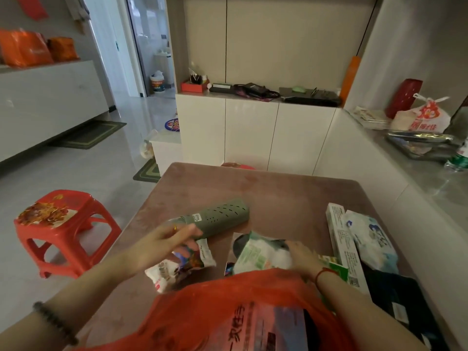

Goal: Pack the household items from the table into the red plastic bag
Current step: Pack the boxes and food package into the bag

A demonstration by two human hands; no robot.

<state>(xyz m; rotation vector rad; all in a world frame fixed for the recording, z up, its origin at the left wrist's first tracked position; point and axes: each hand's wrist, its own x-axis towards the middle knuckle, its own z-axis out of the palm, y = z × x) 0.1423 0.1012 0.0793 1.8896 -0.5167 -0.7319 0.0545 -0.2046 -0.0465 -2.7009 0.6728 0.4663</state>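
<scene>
In the head view, the red bag fills the bottom centre of the frame on the table. The left hand, at centre left, pinches a snack packet. The right hand lies flat, fingers spread, on a green-white packet. A green tube lies above them.

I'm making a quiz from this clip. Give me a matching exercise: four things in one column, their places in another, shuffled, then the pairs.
Things
1. green perforated tube
2. white snack packet
3. long toothpaste box
4. red plastic bag

Places
A. table's right side
B. nearest the camera, between the forearms
C. in the left hand
D. lying mid-table, beyond the left hand

Pairs: 1-D, 2-C, 3-A, 4-B
</scene>
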